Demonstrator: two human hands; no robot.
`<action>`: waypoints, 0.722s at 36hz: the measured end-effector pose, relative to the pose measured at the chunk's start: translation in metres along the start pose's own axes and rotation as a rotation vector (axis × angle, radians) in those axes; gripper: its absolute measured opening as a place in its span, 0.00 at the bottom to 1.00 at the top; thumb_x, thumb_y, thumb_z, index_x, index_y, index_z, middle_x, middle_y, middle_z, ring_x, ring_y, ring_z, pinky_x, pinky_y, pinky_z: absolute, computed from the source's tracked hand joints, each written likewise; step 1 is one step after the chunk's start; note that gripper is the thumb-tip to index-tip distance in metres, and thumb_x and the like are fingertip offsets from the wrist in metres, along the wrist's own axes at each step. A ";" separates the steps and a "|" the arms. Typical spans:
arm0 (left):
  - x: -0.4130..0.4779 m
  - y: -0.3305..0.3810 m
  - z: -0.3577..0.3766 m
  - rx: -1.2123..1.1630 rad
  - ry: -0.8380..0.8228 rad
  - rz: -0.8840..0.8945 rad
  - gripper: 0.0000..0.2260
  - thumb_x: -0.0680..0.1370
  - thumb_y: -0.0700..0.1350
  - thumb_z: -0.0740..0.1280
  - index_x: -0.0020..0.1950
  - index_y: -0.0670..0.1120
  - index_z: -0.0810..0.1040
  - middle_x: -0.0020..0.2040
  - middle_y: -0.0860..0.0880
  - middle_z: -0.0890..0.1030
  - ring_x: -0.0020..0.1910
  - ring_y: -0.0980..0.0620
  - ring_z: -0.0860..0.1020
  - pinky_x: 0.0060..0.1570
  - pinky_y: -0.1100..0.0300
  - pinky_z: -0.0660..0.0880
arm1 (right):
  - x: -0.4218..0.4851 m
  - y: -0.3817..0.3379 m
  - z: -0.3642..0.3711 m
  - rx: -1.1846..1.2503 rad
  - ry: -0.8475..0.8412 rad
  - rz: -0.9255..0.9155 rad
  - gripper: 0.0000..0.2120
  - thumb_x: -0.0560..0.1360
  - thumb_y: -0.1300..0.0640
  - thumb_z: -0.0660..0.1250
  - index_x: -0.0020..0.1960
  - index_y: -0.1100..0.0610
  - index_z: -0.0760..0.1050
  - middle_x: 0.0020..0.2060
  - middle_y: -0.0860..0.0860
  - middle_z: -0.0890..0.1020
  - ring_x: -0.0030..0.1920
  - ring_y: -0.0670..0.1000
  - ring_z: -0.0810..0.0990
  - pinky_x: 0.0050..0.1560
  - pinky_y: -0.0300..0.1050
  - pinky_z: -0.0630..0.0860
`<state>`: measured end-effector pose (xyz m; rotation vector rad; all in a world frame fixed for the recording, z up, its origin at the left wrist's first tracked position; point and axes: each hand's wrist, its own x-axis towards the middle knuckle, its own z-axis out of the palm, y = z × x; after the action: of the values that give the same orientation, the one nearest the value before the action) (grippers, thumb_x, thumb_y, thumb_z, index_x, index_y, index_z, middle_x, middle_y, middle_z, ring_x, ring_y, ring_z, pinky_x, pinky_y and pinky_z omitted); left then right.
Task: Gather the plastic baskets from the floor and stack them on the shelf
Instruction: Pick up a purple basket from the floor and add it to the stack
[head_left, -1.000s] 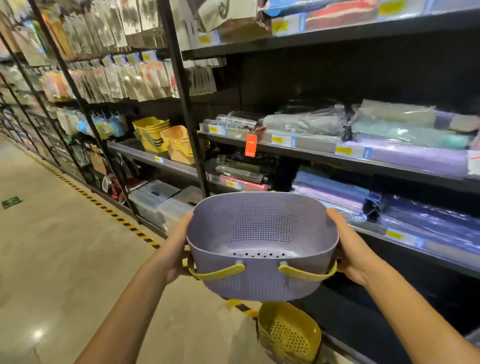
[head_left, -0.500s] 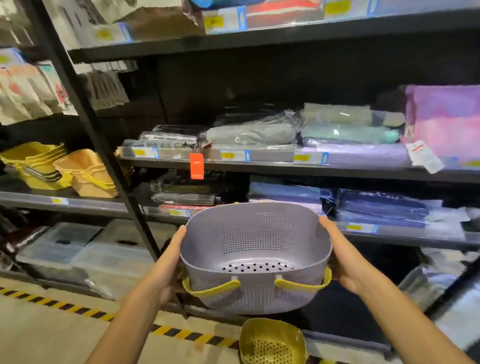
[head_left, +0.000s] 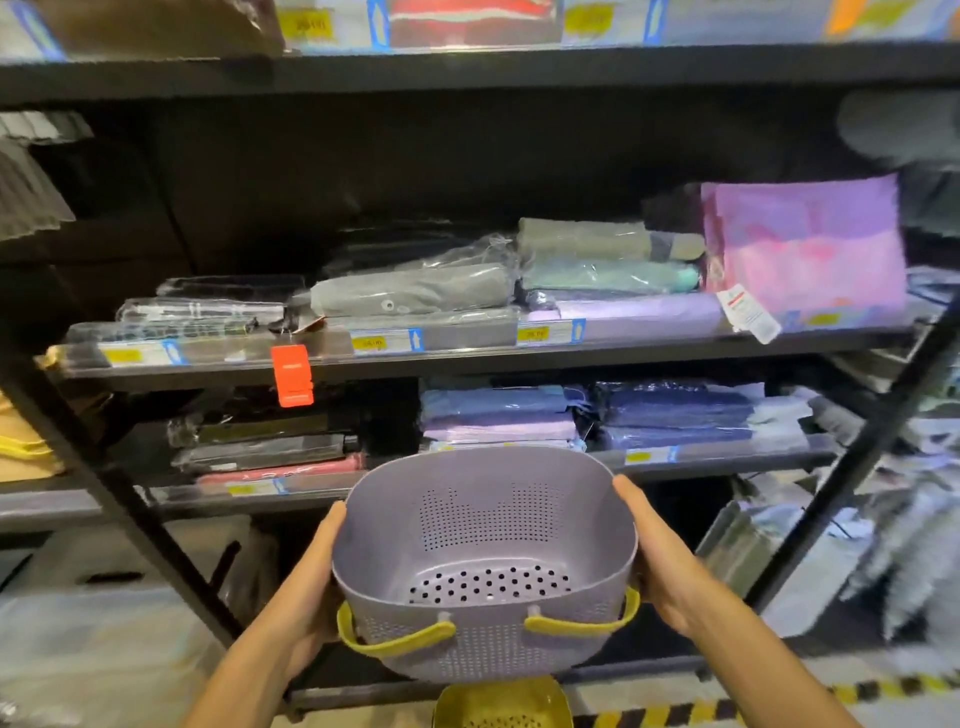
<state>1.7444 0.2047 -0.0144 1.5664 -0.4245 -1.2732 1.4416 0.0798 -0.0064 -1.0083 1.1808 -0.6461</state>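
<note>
Both forearms reach forward, held level. The left hand (head_left: 311, 587) and right hand (head_left: 662, 561) cup opposite walls of the purple basket (head_left: 483, 519), thumbs up by its rim and the other fingers hidden behind it. It hangs before the shelf (head_left: 519, 358), above a yellow basket (head_left: 501, 704).

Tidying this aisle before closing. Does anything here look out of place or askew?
Yes. A yellow basket sits at floor level under the purple basket that the left hand and right hand hold, not shelved. A white tag dangles crooked over the middle shelf edge, and an orange tag hangs off it too.
</note>
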 end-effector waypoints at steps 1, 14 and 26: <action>0.004 -0.003 0.002 -0.020 0.001 0.009 0.27 0.74 0.70 0.61 0.64 0.55 0.81 0.60 0.51 0.84 0.61 0.45 0.80 0.58 0.45 0.77 | 0.004 0.002 -0.001 -0.008 -0.010 0.000 0.25 0.80 0.33 0.56 0.62 0.46 0.82 0.52 0.45 0.88 0.57 0.50 0.84 0.53 0.49 0.79; 0.110 -0.122 0.013 -0.065 0.053 -0.009 0.23 0.80 0.67 0.55 0.58 0.55 0.82 0.51 0.52 0.88 0.54 0.49 0.84 0.48 0.51 0.78 | 0.115 0.137 -0.024 -0.075 0.013 0.028 0.27 0.75 0.25 0.56 0.60 0.38 0.82 0.57 0.41 0.86 0.59 0.49 0.83 0.66 0.58 0.77; 0.257 -0.346 -0.008 -0.080 0.020 -0.099 0.25 0.82 0.66 0.51 0.65 0.55 0.80 0.61 0.55 0.84 0.59 0.54 0.83 0.57 0.53 0.75 | 0.258 0.377 -0.038 -0.049 0.008 0.105 0.28 0.75 0.25 0.58 0.63 0.41 0.81 0.63 0.44 0.83 0.62 0.48 0.81 0.69 0.59 0.73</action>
<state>1.7398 0.1519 -0.4421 1.5466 -0.2827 -1.3325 1.4473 0.0144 -0.4601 -0.9785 1.2533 -0.5416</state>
